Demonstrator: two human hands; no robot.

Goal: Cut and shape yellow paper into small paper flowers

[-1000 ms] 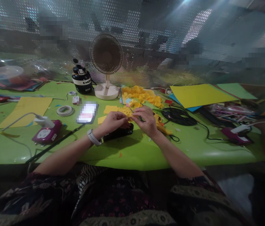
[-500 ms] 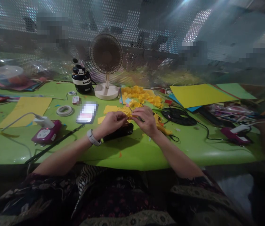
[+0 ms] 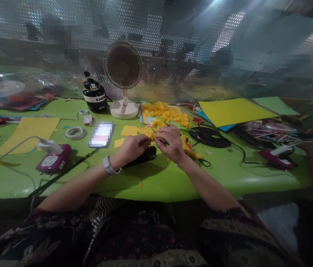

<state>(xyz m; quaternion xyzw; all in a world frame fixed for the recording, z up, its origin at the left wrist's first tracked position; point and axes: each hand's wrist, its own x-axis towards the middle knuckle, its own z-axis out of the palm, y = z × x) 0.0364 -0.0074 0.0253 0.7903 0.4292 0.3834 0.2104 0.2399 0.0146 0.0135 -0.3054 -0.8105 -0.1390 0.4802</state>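
Note:
My left hand (image 3: pixel 134 147) has its fingers pinched together over the black case-like object (image 3: pixel 143 155); whatever lies between the fingertips is hidden. Just to its right, my right hand (image 3: pixel 171 142) is closed around a thin, dark metal tool (image 3: pixel 153 130), whose tip sticks out toward the yellow scraps; its exact kind is unclear. Small cut pieces of yellow paper (image 3: pixel 146 131) lie right behind both hands. Farther back is a heap of yellow paper petals (image 3: pixel 169 113). A yellow-handled item (image 3: pixel 190 151) rests partly behind my right wrist.
A white fan (image 3: pixel 124 107) and a black bottle (image 3: pixel 95 100) stand at the back. Leftward are a lit phone (image 3: pixel 101 134), a tape roll (image 3: pixel 74 132) and a purple power socket (image 3: pixel 53 160). On the right lie a black cable reel (image 3: pixel 210 136), yellow sheets (image 3: pixel 234 111) and another socket (image 3: pixel 277 159).
The fingertips of my hands have drawn slightly apart, and the yellow bit between them no longer shows. The view has shifted a little.

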